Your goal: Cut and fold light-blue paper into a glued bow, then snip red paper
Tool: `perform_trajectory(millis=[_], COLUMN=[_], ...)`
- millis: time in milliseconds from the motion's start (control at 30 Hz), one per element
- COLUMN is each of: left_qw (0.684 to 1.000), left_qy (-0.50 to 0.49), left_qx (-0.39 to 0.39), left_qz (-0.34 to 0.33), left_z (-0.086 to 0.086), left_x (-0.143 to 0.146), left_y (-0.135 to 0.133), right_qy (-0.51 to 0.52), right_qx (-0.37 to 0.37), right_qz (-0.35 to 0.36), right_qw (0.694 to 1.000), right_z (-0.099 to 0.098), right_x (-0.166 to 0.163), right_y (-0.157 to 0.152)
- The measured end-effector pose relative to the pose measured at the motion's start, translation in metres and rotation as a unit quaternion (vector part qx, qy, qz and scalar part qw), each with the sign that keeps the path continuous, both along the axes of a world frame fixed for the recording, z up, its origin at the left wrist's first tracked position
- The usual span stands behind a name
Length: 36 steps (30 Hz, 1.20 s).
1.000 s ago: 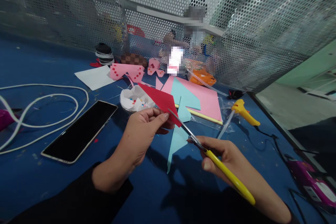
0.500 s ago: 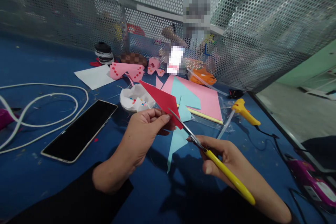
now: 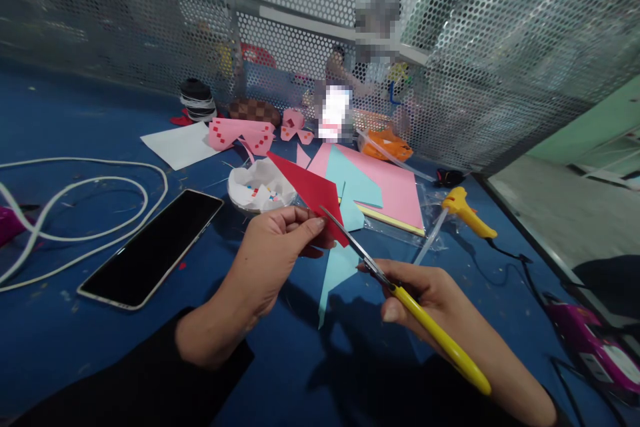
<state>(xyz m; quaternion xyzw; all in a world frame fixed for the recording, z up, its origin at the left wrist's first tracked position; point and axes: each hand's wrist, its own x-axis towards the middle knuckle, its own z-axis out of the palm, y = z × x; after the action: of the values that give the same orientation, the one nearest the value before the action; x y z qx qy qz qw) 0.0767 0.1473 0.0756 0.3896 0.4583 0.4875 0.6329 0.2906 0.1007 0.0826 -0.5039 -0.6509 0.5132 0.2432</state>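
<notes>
Because thin paper bends readily, I pinch it close to where the steel meets it. Items, hands outward:

Left hand (image 3: 280, 240): thumb and fingers closed on the red paper (image 3: 315, 187), raised above the tabletop (image 3: 280, 373), presumably to give the lower blade room.

Right hand (image 3: 431, 285): wrapped about the yellow-handled scissors (image 3: 440, 339), blades across the paper's lower corner, tips just beside my left thumb. Whether the blades are parted, I cannot tell.

Pale-blue pieces (image 3: 355, 183): beneath and beyond the red, partly over pink sheets (image 3: 397, 190), probably stacked there within reach.

White-lined bowl (image 3: 240, 193): just beyond my left hand, holding small coloured bits, likely so they do not scatter.

Phone (image 3: 153, 247): flat at left, screen dark, beside a looped white cable (image 3: 36, 232).

Glue gun (image 3: 470, 212): yellow, at right, apart from the paper, perhaps for safety.

Pink cut-outs (image 3: 240, 135): at the back, one overlapping a white sheet (image 3: 175, 147), seemingly set aside from the scissors.
</notes>
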Motion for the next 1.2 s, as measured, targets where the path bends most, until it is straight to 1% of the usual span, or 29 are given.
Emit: perform_trajectory(millis=[367, 533, 733, 900, 1067, 1200], left_qw=[1.0, 1.0, 0.999, 0.999, 0.999, 0.999], left_qy=[-0.008, -0.007, 0.001, 0.006, 0.009, 0.001], left_qx=[-0.011, -0.012, -0.003, 0.002, 0.007, 0.002], left_qz=[0.006, 0.007, 0.039, 0.039, 0.038, 0.039], left_z=[0.0003, 0.0017, 0.0048, 0.005, 0.0054, 0.006], left_x=[0.001, 0.0005, -0.0019, -0.002, -0.002, -0.0026], left_y=[0.0004, 0.0, 0.0013, 0.002, 0.0023, 0.0015], right_qy=[-0.03, -0.028, -0.031, -0.048, -0.025, 0.018], right_qx=[0.017, 0.018, 0.023, 0.036, 0.036, 0.013], right_qz=[0.003, -0.001, -0.009, -0.011, -0.012, -0.001], right_qw=[0.999, 0.999, 0.999, 0.998, 0.999, 1.0], right_z=[-0.0014, -0.002, 0.0007, 0.0013, 0.0016, 0.0025], right_x=[-0.0007, 0.0002, -0.0012, -0.0019, -0.0012, -0.0015], right_y=[0.0008, 0.0006, 0.0004, 0.0001, -0.0013, -0.0013])
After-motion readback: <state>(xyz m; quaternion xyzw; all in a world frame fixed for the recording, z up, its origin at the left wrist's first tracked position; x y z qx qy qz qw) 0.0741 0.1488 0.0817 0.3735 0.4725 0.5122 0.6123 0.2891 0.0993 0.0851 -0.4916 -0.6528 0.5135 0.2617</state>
